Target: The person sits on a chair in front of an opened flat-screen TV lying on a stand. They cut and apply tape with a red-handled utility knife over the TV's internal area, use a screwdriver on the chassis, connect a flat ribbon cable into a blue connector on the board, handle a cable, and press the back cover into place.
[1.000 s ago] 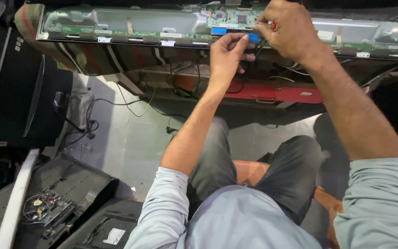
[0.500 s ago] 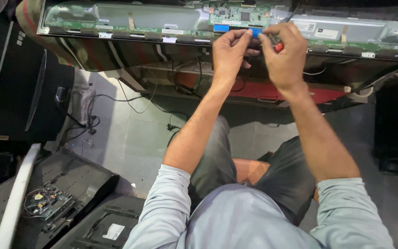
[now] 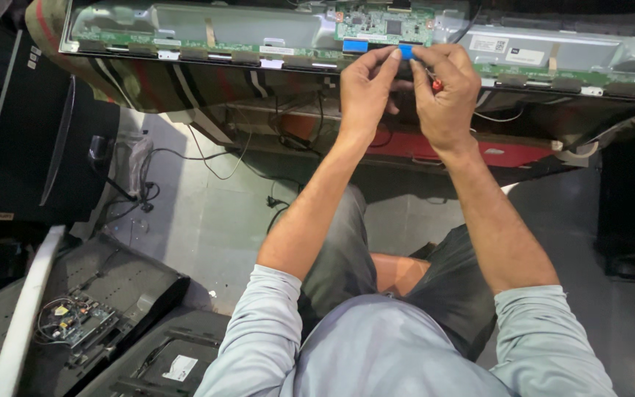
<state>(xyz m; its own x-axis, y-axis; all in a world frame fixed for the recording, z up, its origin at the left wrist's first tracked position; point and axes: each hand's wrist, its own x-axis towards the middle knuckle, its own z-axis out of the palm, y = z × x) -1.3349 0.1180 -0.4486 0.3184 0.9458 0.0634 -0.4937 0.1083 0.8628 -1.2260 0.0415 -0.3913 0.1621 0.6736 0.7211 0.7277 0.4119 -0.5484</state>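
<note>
Left hand [image 3: 365, 88] pinches the blue ribbon-cable tab [image 3: 406, 51] just above its fingertips, while the right hand [image 3: 446, 92], touching alongside, grips a red-handled tool [image 3: 436, 84].

The head camera is looking steeply down from above the seated person's lap. It is facing forward toward an opened panel [image 3: 273, 33], seemingly at arm's reach.

Under my fingers the green circuit board [image 3: 384, 26] looks matt, the panel's metal back [image 3: 259, 29] dull and brushed, the blue tabs [image 3: 355, 45] glossy plastic.
</note>
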